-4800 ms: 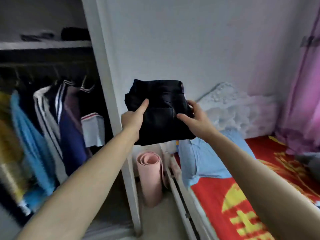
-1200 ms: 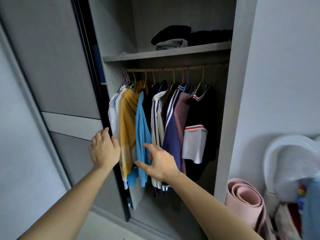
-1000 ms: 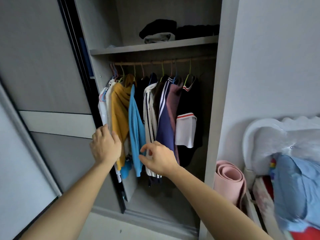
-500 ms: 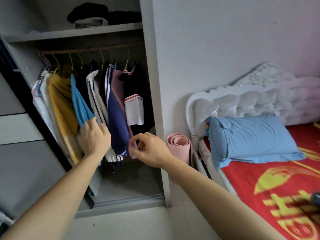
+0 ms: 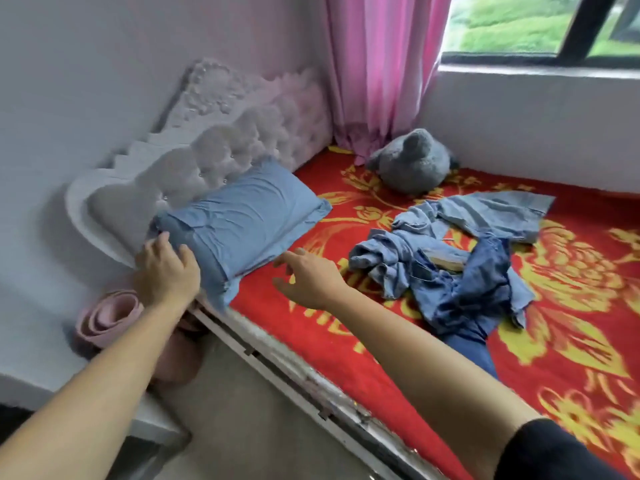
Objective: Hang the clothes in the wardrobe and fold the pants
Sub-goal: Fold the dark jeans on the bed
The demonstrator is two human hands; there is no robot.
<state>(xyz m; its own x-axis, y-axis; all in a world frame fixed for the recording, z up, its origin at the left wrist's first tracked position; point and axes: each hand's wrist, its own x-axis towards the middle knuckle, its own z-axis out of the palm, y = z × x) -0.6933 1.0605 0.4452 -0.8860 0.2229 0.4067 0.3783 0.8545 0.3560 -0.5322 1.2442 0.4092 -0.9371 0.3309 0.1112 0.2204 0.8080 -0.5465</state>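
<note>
- At the far left we see a pink rolled mat point(image 5: 104, 317) standing on end on the floor, in the gap between the wall and the bed.
- Just right of it is the left hand point(image 5: 166, 275). Its fingers are loose and slightly spread, and it holds nothing. It sits in front of the near corner of the pillow, but we cannot tell whether it touches it.
- Behind the hand, a pale tufted headboard point(image 5: 214, 147) stands against the wall.
- A blue pillow point(image 5: 249, 223) lies against the headboard at the head of the bed.
- The right hand point(image 5: 310, 280) hovers over the bed with fingers extended and parted, gripping nothing. It is near the left edge of the clothes but apart from them.
- A red bed cover point(image 5: 571, 306) with yellow flower patterns spreads under everything here.
- The denim clothes point(image 5: 450, 268) lie in a crumpled heap on the cover, right of the right hand. There are light blue pieces, and a darker blue one trails toward the near edge of the bed. None of it is folded or hung.
- Beyond the heap, a grey plush toy point(image 5: 412, 162) sits at the foot of a pink curtain point(image 5: 377, 64).
- At the top right, a dark-framed window point(image 5: 540, 26) shows greenery outside.
</note>
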